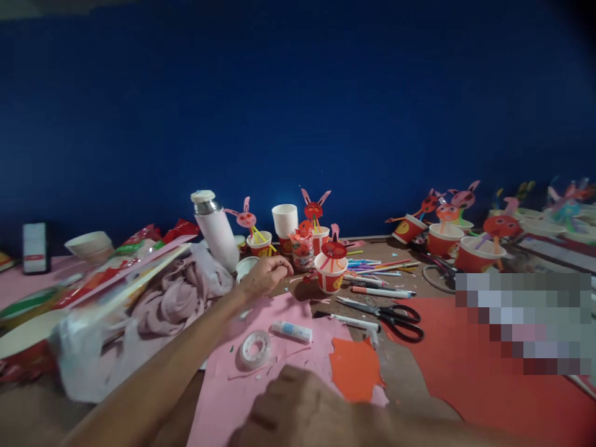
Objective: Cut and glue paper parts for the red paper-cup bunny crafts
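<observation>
Left hand (265, 276): fingers curled in, grip cannot be told. White cup (244, 266) sits just beside it at 9 o'clock, rabbit cup (330, 274) at 3 o'clock. Right hand (298, 411): blurred, knuckles bent, over pink paper (218, 391), hold cannot be told. Tape roll (255, 349) at its 11 o'clock.

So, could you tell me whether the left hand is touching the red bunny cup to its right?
Apart. The head view shows a strip of brown table between the left hand and the red bunny cup.

Dim, motion-blurred, warped edges.
</observation>
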The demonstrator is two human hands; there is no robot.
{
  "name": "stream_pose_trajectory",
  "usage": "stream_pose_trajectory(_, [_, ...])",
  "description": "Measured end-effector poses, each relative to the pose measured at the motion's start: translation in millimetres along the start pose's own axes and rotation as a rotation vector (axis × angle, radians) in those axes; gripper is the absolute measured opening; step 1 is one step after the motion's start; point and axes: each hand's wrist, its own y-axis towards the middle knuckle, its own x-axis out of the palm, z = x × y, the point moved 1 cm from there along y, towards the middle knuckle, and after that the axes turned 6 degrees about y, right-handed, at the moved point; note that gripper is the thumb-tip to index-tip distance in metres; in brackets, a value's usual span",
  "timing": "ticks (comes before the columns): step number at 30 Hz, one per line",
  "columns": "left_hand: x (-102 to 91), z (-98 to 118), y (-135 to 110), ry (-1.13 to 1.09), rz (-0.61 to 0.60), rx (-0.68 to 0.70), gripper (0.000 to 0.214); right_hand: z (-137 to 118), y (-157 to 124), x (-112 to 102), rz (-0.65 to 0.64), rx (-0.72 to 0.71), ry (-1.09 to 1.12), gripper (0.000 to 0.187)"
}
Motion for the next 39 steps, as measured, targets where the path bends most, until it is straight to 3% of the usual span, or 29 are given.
stream_pose_trajectory(2, [-2.0, -6, -19, 0.018, 0.048, -0.006, 0.016, 18, -7, -14, -0.067, 0.013, -0.096, 0.014])
stream_pose_trajectory(4, [-3.1, -15, -39, 0.03, 0.094, -0.013, 0.019, 33, -22, -26, -0.035, 0.21, -0.189, 0.023])
stream_pose_trajectory(6, [-2.6, -21, -57, 0.069, 0.115, 0.012, 0.022, 42, -40, -32, -0.009, 0.284, -0.184, 0.027])
stream_pose_trajectory(10, [5.3, -21, -79, 0.3, 0.073, 0.197, 0.022, 59, -62, -33, 0.107, 0.502, -0.144, 0.029])
stream_pose_trajectory(15, [24.1, -11, -89, 0.537, -0.053, 0.415, 0.018, 72, -63, -29, 0.181, 0.481, -0.182, 0.034])
stream_pose_trajectory(22, [30.0, -14, -92, 0.628, -0.096, 0.506, 0.023, 71, -63, -28, 0.167, 0.504, -0.211, 0.029])
stream_pose_trajectory(28, [13.8, -12, -94, 0.537, 0.061, 0.538, 0.018, 78, -65, -43, 0.281, 0.525, -0.178, 0.028])
stream_pose_trajectory(35, [-0.9, -24, -93, 0.427, 0.133, 0.381, 0.026, 85, -73, -48, 0.337, 0.579, -0.121, 0.024])
stream_pose_trajectory(39, [-4.8, -31, -91, 0.451, 0.211, 0.369, 0.03, 92, -79, -47, 0.383, 0.576, -0.138, 0.028])
